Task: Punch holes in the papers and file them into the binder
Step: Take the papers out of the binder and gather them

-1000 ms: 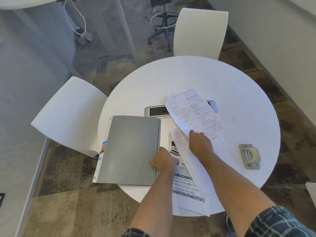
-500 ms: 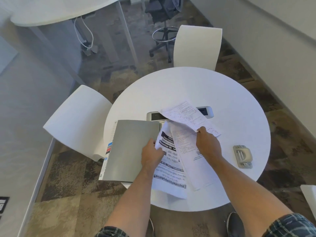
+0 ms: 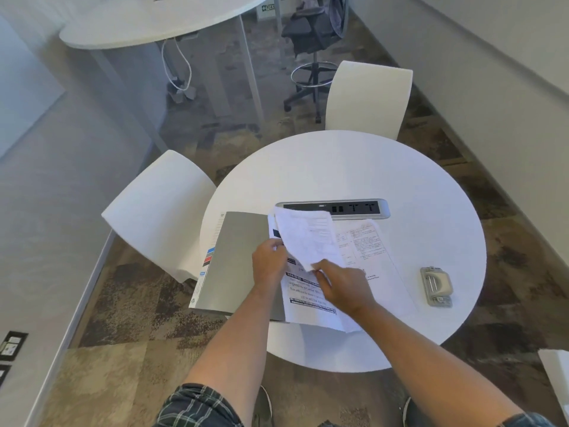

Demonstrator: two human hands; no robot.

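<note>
both hands hold one bent paper [image 3: 304, 238] up: left hand [image 3: 269, 261] pinches its left edge, right hand [image 3: 345, 286] its bottom corner. more papers [image 3: 369, 251] lie under it beside the gray binder [image 3: 240, 260] on the round table [image 3: 415, 186]. the hole punch [image 3: 436, 286] sits to the right.

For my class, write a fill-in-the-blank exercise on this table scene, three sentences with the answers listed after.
1. The hole punch sits on the round table to the ____ of the papers.
2. The open binder cover is ____ in colour.
3. The right hand and left hand lift a ____ sheet.

Answers: right; grey; crumpled
</note>
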